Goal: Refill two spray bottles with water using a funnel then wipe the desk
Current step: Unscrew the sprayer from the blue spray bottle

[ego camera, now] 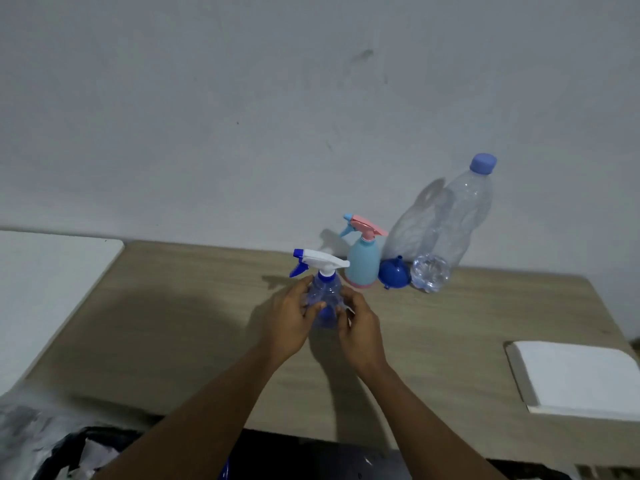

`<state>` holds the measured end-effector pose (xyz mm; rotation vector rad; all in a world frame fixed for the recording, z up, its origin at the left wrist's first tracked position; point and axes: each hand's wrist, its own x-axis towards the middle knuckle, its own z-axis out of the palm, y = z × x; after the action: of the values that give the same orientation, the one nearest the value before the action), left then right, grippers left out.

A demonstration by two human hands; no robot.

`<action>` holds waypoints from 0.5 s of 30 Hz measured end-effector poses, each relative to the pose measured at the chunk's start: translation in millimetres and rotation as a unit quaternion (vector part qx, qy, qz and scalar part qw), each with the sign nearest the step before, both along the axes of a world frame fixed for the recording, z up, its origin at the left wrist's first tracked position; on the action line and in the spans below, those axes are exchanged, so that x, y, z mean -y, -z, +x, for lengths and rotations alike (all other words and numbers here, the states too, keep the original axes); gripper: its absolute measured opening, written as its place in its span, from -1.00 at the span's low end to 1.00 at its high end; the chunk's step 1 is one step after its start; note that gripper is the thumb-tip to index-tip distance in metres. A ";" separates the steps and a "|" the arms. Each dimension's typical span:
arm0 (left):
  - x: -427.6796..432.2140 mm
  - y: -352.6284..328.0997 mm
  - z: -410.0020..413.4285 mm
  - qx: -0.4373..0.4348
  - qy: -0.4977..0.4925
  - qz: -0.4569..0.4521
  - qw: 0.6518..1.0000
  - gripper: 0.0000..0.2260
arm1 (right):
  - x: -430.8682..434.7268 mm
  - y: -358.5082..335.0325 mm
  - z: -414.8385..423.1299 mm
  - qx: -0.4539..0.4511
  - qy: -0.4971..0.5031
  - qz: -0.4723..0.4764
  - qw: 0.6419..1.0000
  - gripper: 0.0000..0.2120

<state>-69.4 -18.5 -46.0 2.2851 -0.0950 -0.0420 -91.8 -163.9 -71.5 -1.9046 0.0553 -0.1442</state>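
Observation:
A clear blue spray bottle (323,296) with a white and blue trigger head stands upright mid-desk. My left hand (289,318) grips its left side and my right hand (358,327) grips its right side, fingers curled round the body. Behind it stands a light blue spray bottle (363,265) with a pink trigger. A blue funnel (394,273) lies on its side next to that bottle. A large clear water bottle (450,223) with a blue cap stands against the wall. A folded white cloth (576,379) lies at the desk's right.
The wooden desk (173,323) meets a grey wall at the back. A white surface (41,289) adjoins the desk on the left. Dark bags and crumpled material (69,448) lie below the front-left edge.

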 end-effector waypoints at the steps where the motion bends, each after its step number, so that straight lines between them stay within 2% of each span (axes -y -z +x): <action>1: 2.4 -1.4 -15.0 -0.007 0.000 -0.006 1.000 -0.65 | 2.3 0.7 -16.1 0.000 0.007 0.014 1.000 -0.69; 8: 12.4 8.4 -105.6 -0.007 0.009 -0.043 0.999 -0.63 | 18.3 16.1 -117.9 -0.009 0.048 0.025 0.998 -0.71; 15: 16.7 18.5 -150.0 -0.022 0.025 -0.041 0.999 -0.59 | 28.4 20.6 -165.4 -0.010 0.047 -0.002 0.999 -0.70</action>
<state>-219.4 -35.3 -64.5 2.1984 -0.1288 -0.1133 -257.2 -192.3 -92.1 -1.9087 0.1578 -0.1896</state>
